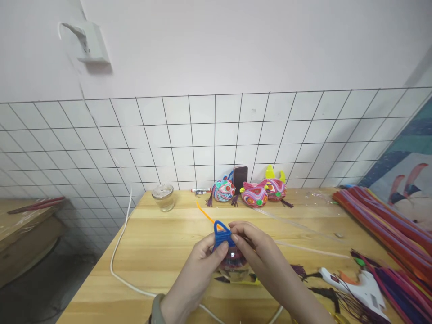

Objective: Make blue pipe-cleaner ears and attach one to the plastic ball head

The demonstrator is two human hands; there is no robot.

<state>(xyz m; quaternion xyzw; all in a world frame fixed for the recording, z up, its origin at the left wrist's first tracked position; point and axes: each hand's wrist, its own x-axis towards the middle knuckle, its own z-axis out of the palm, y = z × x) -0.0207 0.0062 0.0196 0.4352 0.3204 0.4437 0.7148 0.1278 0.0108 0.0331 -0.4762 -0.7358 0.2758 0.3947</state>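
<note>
Now | our left hand (198, 273) pinches the blue piece (220, 239) at 6 o'clock, our right hand (258, 249) its 3 o'clock edge, fingers nearly closed | seemingly partway: blue rows formed, orange strip (204, 211) loose-ended toward 11 | what remains, we cannot tell

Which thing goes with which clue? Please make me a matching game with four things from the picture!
Things:
1. phone
2. blue piece
3. glass cup
4. glue gun

Clues:
A. at the far left corner of the table
B. white, with an orange part
C. standing upright among the colourful toys
D. held by the left hand and the right hand

Right pairs: 1-C, 2-D, 3-A, 4-B
</note>
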